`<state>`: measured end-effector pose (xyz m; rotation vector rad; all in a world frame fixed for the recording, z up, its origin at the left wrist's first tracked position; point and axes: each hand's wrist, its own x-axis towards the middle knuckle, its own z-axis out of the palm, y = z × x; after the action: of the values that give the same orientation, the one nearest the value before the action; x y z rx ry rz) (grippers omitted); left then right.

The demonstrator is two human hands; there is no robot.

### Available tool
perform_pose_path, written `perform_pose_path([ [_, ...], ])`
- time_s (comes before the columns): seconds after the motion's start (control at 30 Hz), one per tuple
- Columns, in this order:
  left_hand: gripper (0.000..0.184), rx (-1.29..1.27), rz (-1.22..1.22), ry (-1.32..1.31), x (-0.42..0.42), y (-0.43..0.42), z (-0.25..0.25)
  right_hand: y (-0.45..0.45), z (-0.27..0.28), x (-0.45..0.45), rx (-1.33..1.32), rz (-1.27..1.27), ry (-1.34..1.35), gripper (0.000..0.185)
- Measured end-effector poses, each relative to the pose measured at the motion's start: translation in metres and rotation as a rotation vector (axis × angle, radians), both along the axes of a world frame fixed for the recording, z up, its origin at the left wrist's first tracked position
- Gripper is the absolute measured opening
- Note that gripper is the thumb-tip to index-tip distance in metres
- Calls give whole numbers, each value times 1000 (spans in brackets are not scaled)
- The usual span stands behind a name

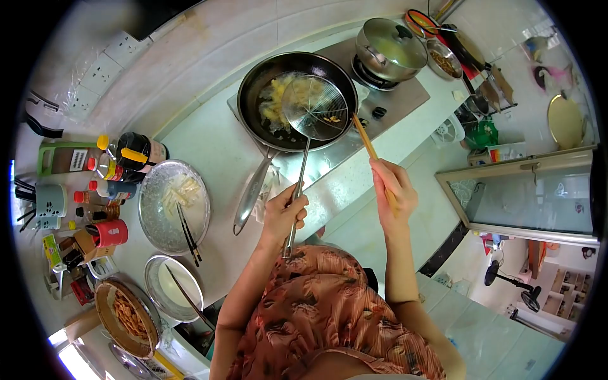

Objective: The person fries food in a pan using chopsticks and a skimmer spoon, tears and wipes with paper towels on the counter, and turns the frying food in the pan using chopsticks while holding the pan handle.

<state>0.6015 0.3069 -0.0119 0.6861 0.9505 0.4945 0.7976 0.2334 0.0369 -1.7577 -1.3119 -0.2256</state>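
My left hand point(285, 214) is closed round the long metal handle of a wire skimmer point(315, 107). The skimmer's round mesh is over the dark wok point(253, 126), with a few small golden bits on it. Pale yellow pieces of food point(278, 104) lie among bubbles in the wok, partly hidden by the mesh. In my right hand point(394, 190) is a pair of wooden chopsticks point(365, 135), gripped near the upper part. Their tips reach the wok's right rim, close to the skimmer's edge. The wok's metal handle point(252, 193) points toward me, left of my left hand.
A lidded pot point(392, 54) stands on the other burner. At left are a metal tray point(149, 215) with pale strips and dark chopsticks, a bowl of white batter point(152, 285), a basket of brown fried food point(104, 310) and several bottles point(120, 168). A bowl point(453, 66) sits at back right.
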Motion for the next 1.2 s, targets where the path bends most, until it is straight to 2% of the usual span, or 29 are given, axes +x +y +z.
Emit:
perform_pose_path([
  [0.13, 25, 29, -18, 34, 3, 1, 5, 0, 2, -2, -19, 12, 34, 27],
  [0.23, 43, 49, -66, 36, 5, 4, 6, 1, 7, 0, 25, -37, 56, 25],
  [0.4, 43, -9, -78, 0, 4, 18, 7, 2, 15, 13, 69, -64, 50, 22],
  [0.5, 43, -27, -73, -35, 3, 19, 7, -3, 13, 17, 77, -43, 159, 21],
  [0.7, 42, -51, -59, -45, 5, 20, 5, 4, 21, 7, -11, -6, 78, 22],
  [0.8, 42, -70, -60, -49, 4, 20, 5, 6, 18, 3, -34, -12, 197, 22],
  [1.0, 41, -80, -58, -56, 2, 19, 2, 8, 20, 4, -56, -36, -5, 20],
  [1.1, 41, -117, -45, -100, -1, 20, 1, 2, 15, 6, -3, -34, 255, 17],
  [1.2, 42, -107, -20, -121, -7, 23, 7, 3, 18, 9, 108, -99, 259, 14],
])
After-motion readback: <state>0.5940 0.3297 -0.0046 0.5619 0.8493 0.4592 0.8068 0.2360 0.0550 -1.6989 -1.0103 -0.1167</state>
